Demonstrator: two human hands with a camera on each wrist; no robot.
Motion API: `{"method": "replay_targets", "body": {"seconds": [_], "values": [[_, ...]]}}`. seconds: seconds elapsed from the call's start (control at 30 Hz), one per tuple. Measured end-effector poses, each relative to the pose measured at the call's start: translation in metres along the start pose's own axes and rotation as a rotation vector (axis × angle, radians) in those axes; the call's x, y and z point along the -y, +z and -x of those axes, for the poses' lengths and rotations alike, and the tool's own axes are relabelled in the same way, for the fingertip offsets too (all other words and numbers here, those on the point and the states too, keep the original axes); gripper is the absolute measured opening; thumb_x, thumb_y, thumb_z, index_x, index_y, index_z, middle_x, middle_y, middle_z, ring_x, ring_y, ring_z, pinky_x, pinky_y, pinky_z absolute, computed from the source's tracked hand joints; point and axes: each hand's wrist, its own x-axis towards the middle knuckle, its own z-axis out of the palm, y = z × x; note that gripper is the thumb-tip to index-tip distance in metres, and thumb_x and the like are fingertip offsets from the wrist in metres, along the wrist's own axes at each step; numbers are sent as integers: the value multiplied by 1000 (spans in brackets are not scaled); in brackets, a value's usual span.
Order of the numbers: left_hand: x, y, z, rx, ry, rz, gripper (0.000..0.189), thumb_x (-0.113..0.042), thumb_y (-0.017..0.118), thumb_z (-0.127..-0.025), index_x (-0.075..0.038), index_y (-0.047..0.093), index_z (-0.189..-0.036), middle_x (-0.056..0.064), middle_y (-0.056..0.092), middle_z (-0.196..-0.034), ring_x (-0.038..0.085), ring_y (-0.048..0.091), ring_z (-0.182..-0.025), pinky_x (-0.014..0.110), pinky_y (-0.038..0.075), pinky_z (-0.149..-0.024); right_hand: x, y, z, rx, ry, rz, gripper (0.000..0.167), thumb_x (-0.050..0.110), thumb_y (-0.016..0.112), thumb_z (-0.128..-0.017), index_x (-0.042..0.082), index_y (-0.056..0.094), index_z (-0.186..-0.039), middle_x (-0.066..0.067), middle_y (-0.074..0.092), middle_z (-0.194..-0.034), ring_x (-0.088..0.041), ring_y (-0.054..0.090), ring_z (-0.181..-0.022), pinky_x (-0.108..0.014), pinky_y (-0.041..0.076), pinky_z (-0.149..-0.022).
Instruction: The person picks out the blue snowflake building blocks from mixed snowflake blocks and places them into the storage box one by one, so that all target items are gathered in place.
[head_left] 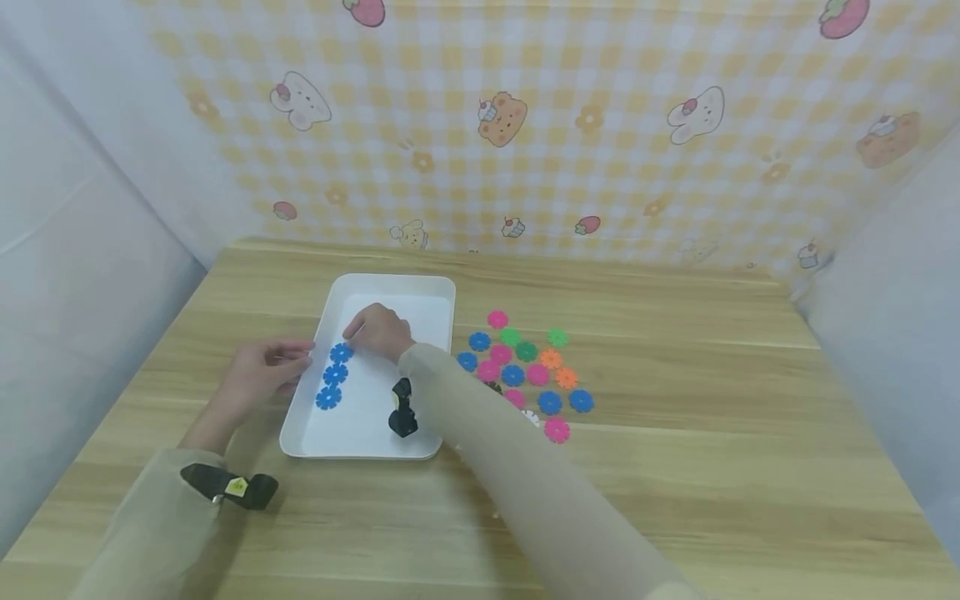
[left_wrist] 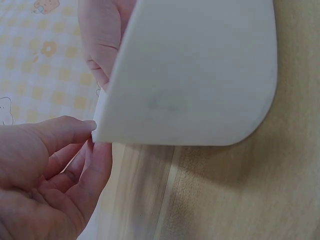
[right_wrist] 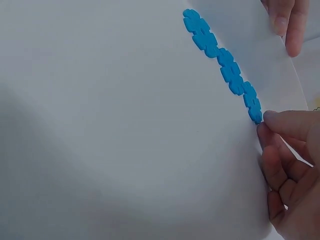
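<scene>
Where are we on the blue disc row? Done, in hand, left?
Done: three blue discs lie end to end in the white tray.
In hand: the right grip pinches the edge of the row's far-end disc; the left grip pinches the tray's rim.
Left: loose blue discs beside the tray, at least five visible, probably candidates to extend the row.

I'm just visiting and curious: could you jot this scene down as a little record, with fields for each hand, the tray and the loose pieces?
Left hand: pinches the left rim of the white tray
Right hand: pinches the edge of the farthest blue disc in the tray
In the tray: three notched blue discs in a row, near its left side
Loose discs: pink, blue, green, orange, white and dark, right of the tray
Surface: wood-grain table
Backdrop: yellow-checked cloth with cartoon prints
</scene>
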Motion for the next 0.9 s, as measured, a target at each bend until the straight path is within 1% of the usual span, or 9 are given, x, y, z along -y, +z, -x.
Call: {"method": "replay_targets", "body": {"seconds": [0.07, 0.17, 0.23, 0.33, 0.4, 0.53, 0.63, 0.73, 0.9], "values": [[0, 0, -1, 3, -7, -3, 38, -19, 57, -92, 3, 53, -123, 24, 57, -112, 31, 58, -97, 27, 55, -70, 0, -2, 0, -5, 7, -20, 7, 17, 66, -83, 18, 72, -88, 10, 61, -94, -8, 52, -91, -28, 41, -85], [-1, 1, -1, 3, -17, -10, 39, -20, 57, -92, 2, 53, -124, 23, 57, -112, 32, 58, -98, 27, 55, -71, 0, -9, -2, 17, -6, -66, 7, 14, 67, -83, 15, 71, -89, 7, 61, -90, -8, 54, -81, -21, 45, -73], [-2, 1, 0, 4, -18, -13, 39, -20, 57, -92, 2, 53, -124, 24, 56, -113, 33, 57, -99, 27, 55, -71, 1, -18, -4, 51, -40, -91, 9, 12, 68, -82, 11, 70, -91, 5, 62, -86, -8, 56, -74, -17, 47, -65], [-3, 1, 1, 4, -12, -16, 38, -18, 56, -92, 3, 53, -123, 25, 56, -113, 35, 57, -100, 28, 55, -71, 1, -39, -5, 108, -130, -90, 16, 8, 69, -81, 7, 69, -97, 1, 64, -82, -10, 59, -70, -17, 48, -59], [-3, 1, 2, 5, -4, -21, 37, -16, 56, -92, 4, 53, -123, 25, 56, -113, 36, 56, -100, 27, 55, -71, -1, -55, -2, 146, -191, -86, 20, 7, 68, -81, 5, 67, -101, -2, 65, -82, -11, 60, -73, -19, 49, -61], [-5, 1, 3, 8, 10, -31, 36, -14, 54, -93, 5, 52, -123, 26, 55, -113, 36, 56, -100, 27, 55, -70, -11, -90, 6, 188, -271, -35, 26, 8, 66, -83, 3, 63, -108, -4, 63, -88, -14, 58, -82, -21, 49, -69], [-7, 2, 3, 8, 10, -35, 36, -14, 54, -93, 5, 52, -123, 26, 55, -114, 36, 56, -100, 26, 55, -70, -23, -112, 14, 186, -282, -15, 28, 7, 65, -84, 1, 61, -111, -7, 61, -94, -16, 57, -87, -22, 48, -72], [-8, 2, 4, 8, 9, -38, 36, -15, 54, -93, 5, 52, -123, 26, 54, -115, 36, 56, -101, 26, 55, -70, -39, -130, 22, 160, -276, -9, 27, 6, 64, -84, -1, 61, -110, -9, 60, -98, -18, 56, -89, -23, 48, -74], [-9, 2, 5, 4, 15, -32, 37, -15, 54, -93, 6, 51, -123, 28, 54, -116, 37, 55, -101, 26, 55, -70, -70, -148, 38, 117, -272, 28, 25, 2, 62, -84, -3, 63, -108, -14, 60, -101, -20, 55, -90, -26, 49, -75]]}}
